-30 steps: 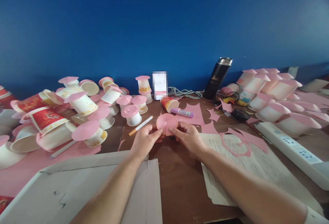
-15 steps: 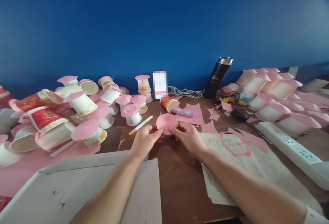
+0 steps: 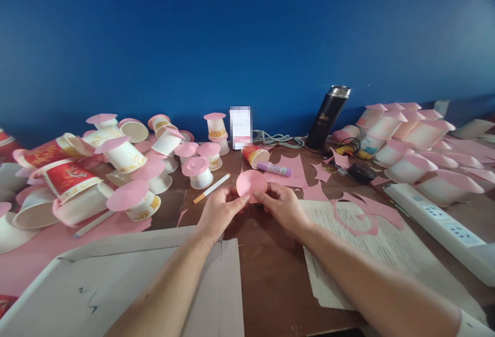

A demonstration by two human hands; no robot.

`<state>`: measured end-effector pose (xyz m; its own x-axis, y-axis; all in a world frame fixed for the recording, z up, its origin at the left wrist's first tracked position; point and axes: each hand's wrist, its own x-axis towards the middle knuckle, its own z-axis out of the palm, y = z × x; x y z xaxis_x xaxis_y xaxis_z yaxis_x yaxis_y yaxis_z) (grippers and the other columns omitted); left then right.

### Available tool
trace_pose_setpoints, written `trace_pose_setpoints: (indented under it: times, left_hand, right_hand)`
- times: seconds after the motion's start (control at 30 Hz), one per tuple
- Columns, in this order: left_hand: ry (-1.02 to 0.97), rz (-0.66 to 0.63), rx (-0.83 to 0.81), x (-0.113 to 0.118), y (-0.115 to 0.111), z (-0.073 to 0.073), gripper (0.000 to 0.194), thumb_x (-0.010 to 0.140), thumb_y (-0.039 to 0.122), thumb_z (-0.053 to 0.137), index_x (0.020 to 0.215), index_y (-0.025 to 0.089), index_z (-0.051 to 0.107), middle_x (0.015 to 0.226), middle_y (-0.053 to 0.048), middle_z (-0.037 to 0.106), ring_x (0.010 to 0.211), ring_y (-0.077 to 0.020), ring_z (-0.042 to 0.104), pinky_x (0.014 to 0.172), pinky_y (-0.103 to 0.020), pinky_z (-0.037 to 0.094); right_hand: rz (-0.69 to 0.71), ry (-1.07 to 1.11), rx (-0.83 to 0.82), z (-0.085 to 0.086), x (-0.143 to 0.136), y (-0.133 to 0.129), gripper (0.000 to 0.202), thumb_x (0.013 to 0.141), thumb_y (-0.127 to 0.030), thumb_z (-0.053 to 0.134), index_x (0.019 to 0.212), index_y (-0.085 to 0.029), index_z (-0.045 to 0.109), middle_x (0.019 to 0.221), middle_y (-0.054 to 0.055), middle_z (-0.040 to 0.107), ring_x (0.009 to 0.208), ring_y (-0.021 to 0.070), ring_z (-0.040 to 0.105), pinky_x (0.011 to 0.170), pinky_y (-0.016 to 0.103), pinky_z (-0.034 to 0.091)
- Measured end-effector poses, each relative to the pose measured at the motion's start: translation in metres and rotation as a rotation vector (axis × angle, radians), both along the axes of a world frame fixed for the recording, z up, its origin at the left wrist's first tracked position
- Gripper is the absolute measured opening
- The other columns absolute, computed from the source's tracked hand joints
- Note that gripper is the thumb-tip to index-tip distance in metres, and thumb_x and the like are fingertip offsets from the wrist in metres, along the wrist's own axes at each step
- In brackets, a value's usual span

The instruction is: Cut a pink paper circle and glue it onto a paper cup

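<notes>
My left hand [image 3: 221,208] and my right hand [image 3: 284,204] grip a round pink paper disc [image 3: 250,184] from its two sides, above the brown table. Both thumbs press on the disc's lower face, and the other fingers are mostly behind it. What lies under the disc is hidden. Just beyond it a red and gold paper cup [image 3: 255,156] lies on its side, touching a purple glue stick [image 3: 275,169]. Left of the disc lies a slim white and orange pen [image 3: 211,188]. Pink paper scraps [image 3: 314,192] are to the right.
Paper cups topped with pink discs crowd the left [image 3: 124,155] and right [image 3: 413,166]. A black thermos [image 3: 328,115] leans at the blue wall, near cables [image 3: 278,139]. A white power strip [image 3: 444,226], printed sheets [image 3: 336,275] and a white board [image 3: 154,280] lie nearer.
My left thumb has shifted slightly right across the lower edge of the disc, and the disc's face has tilted a little. Both hands keep hold; the surrounding things stay put.
</notes>
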<state>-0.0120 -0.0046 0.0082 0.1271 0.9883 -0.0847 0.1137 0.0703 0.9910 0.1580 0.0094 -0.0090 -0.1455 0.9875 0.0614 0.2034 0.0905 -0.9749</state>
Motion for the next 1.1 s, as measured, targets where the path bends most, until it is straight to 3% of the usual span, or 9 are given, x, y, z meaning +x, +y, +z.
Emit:
trace_pose_setpoints:
  times: [0.23,0.67,1.1]
  left_hand:
    - [0.106,0.057,0.018,0.001,0.001,-0.002,0.031,0.070,0.041,0.070,0.086,0.015,0.064,0.080,-0.003,0.068,0.072,-0.0169,0.058,0.065,-0.027,0.043]
    - [-0.159,-0.030,-0.050,0.001,0.003,-0.014,0.047,0.062,0.038,0.081,0.097,0.015,0.058,0.084,-0.004,0.070,0.075,-0.0164,0.063,0.067,-0.026,0.045]
    - [-0.092,-0.046,-0.033,0.002,0.001,-0.012,0.045,0.064,0.038,0.080,0.095,0.016,0.056,0.087,-0.005,0.070,0.085,-0.0205,0.065,0.074,-0.030,0.048]
  right_hand:
    - [0.010,-0.010,0.009,-0.002,0.000,0.001,0.028,0.078,-0.046,0.065,0.075,-0.018,0.064,0.059,-0.004,0.054,0.052,0.0103,0.045,0.048,0.022,0.033]
    - [0.091,0.084,-0.032,0.005,0.000,-0.003,0.031,0.077,-0.046,0.067,0.087,-0.017,0.069,0.066,-0.002,0.061,0.055,0.0101,0.048,0.052,0.023,0.038]
    - [0.025,0.078,-0.017,0.002,-0.003,-0.004,0.027,0.076,-0.042,0.066,0.086,-0.017,0.068,0.070,0.000,0.065,0.062,0.0130,0.056,0.058,0.024,0.044]
